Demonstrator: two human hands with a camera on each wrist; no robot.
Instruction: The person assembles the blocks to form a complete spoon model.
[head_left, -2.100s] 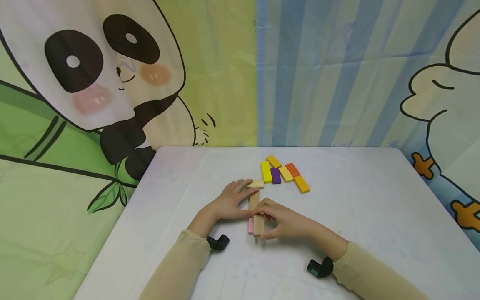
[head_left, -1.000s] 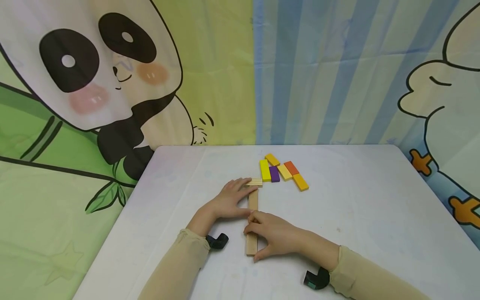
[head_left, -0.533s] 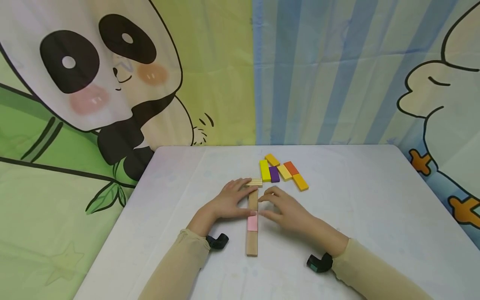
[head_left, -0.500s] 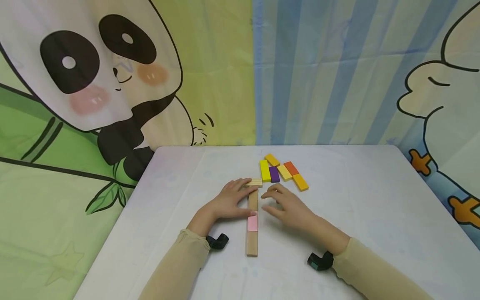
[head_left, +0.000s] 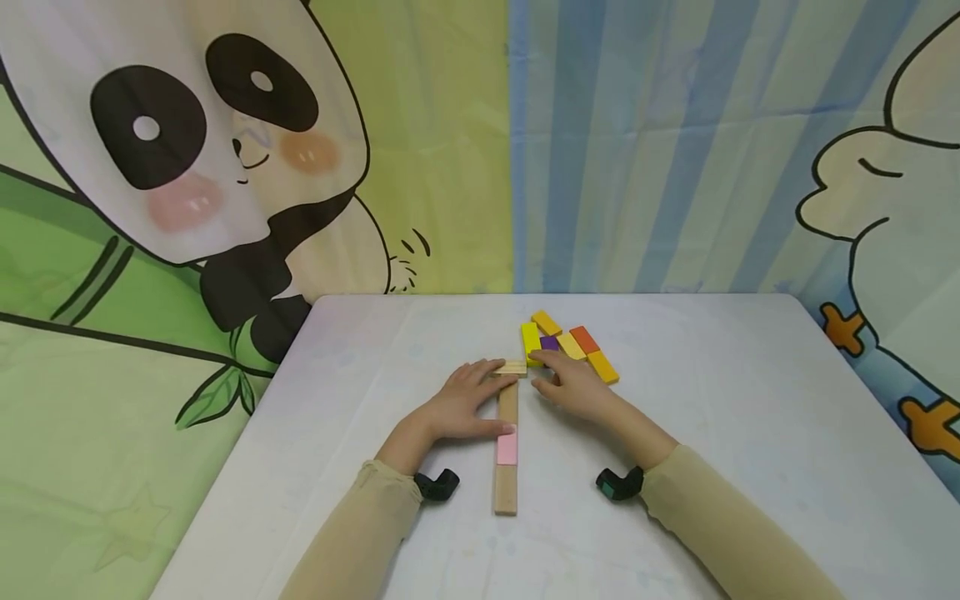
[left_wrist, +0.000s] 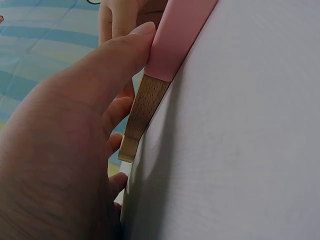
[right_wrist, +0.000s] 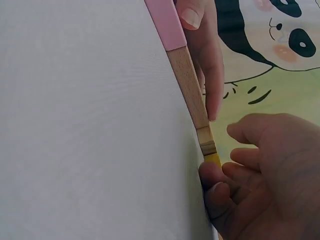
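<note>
Wrist views look low along the wooden block (right_wrist: 189,85) and pink block (head_left: 507,450); only the head view shows the purple block (head_left: 549,342). All lie on a white table (head_left: 390,342) before a panda-print backdrop (head_left: 442,150). Left hand (head_left: 456,407): fingers spread, thumb touching the pink block. Right hand (head_left: 581,392): fingers loosely bent, thumb apart from them, at the yellow block (head_left: 529,335); whether they touch it is unclear.

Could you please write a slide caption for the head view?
Left hand on a pink-centred row of blocks, right hand at a colourful block cluster.
</note>
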